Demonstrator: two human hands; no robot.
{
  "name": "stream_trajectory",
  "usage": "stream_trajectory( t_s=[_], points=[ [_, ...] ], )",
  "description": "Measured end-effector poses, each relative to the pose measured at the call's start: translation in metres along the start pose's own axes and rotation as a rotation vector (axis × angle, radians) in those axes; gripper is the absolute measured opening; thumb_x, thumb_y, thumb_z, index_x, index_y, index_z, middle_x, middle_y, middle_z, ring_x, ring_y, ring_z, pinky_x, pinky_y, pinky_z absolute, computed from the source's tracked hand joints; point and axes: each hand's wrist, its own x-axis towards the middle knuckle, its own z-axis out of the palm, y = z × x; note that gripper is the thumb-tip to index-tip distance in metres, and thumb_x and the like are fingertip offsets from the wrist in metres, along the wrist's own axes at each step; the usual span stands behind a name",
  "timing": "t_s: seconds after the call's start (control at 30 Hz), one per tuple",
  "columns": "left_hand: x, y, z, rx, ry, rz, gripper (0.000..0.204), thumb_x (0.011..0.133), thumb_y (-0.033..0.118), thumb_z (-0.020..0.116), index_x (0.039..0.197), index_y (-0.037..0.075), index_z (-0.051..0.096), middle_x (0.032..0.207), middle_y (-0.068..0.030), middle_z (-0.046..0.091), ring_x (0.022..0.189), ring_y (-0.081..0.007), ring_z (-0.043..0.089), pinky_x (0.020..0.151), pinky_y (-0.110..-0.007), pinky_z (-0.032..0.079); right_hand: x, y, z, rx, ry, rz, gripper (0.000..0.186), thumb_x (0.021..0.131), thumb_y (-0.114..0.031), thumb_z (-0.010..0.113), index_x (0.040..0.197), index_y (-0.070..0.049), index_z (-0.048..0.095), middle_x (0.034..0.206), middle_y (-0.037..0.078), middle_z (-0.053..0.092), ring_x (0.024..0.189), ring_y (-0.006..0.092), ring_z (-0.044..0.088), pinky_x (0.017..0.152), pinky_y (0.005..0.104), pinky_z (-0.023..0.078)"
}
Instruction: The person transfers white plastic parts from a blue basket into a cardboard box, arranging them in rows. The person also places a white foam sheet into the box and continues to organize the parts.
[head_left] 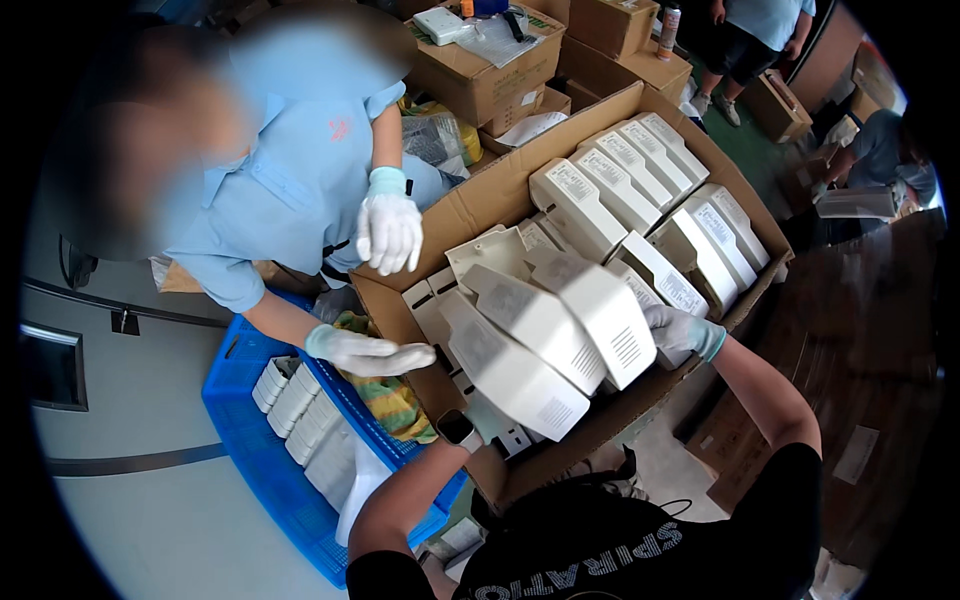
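Three white plastic housings (545, 325) with slotted vents sit tilted, side by side, above the others in an open cardboard box (460, 215). My left hand (487, 416), in a white glove below a wristwatch, presses against their near left end; its fingers are mostly hidden under them. My right hand (680, 330), gloved too, has its fingers bent against the right side of the same group, close to the box's right wall. More labelled white housings (640, 165) stand in rows in the far part of the box.
Across the box, a co-worker in a light blue shirt (300, 160) holds two gloved hands (390, 230) over its left edge. A blue crate (240, 400) with stacked white parts stands at left. Cardboard boxes (485, 75) are piled behind; other people are farther back.
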Motion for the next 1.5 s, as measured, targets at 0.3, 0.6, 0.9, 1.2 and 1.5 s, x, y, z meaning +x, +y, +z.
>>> stream_trajectory(
  t_s=[0.3, 0.6, 0.9, 1.2, 1.5],
  points=[
    [0.022, 0.034, 0.013, -0.131, -0.738, -0.649, 0.039, 0.079, 0.014, 0.051, 0.116, 0.001, 0.055, 0.115, -0.0182, 0.056, 0.106, -0.0309, 0.053, 0.092, -0.038, 0.04, -0.019, 0.034, -0.016, -0.696, 0.386, 0.423, 0.047, 0.08, -0.018, 0.051, 0.125, -0.005, 0.046, 0.092, 0.011, 0.061, 0.077, 0.022, 0.057, 0.07, 0.0337, 0.047],
    [0.026, 0.044, 0.039, -1.685, 0.497, -0.906, 0.038, 0.088, 0.026, 0.054, 0.121, 0.008, 0.047, 0.111, -0.0074, 0.054, 0.093, -0.0184, 0.054, 0.07, -0.033, 0.044, 0.028, -0.025, 0.065, -1.104, 0.136, 0.164, 0.093, 0.069, -0.021, 0.063, 0.142, -0.007, 0.007, 0.137, 0.025, 0.03, 0.127, 0.0294, 0.034, 0.103, 0.0352, 0.033],
    [-0.008, 0.01, 0.093, -0.808, 0.484, -0.81, 0.051, 0.08, 0.018, 0.059, 0.127, 0.007, 0.042, 0.12, -0.0126, 0.051, 0.105, -0.0239, 0.055, 0.083, -0.034, 0.049, 0.078, 0.025, 0.108, -1.525, 0.264, -0.09, 0.115, 0.056, -0.045, 0.077, 0.143, -0.018, 0.006, 0.137, 0.033, 0.02, 0.12, 0.0478, 0.036, 0.1, 0.0477, 0.034],
    [-0.006, 0.076, 0.021, -1.046, -0.007, -0.667, 0.067, 0.067, -0.009, 0.047, 0.132, 0.004, 0.032, 0.122, -0.0166, 0.048, 0.115, -0.029, 0.047, 0.098, -0.036, 0.038, 0.066, 0.016, 0.076, -1.145, 0.692, 0.281, 0.08, 0.079, -0.058, 0.052, 0.139, -0.015, 0.021, 0.112, 0.026, 0.046, 0.099, 0.0431, 0.054, 0.085, 0.0476, 0.043],
    [0.028, 0.013, 0.102, -1.663, 0.171, -0.875, 0.024, 0.074, -0.002, 0.052, 0.097, -0.008, 0.058, 0.104, -0.0154, 0.059, 0.102, -0.0233, 0.055, 0.097, -0.033, 0.04, 0.035, -0.024, 0.032, -1.816, 0.977, -0.004, 0.048, 0.084, -0.042, 0.053, 0.121, -0.013, 0.047, 0.113, 0.015, 0.05, 0.1, 0.03, 0.053, 0.084, 0.0423, 0.042]
  ],
)
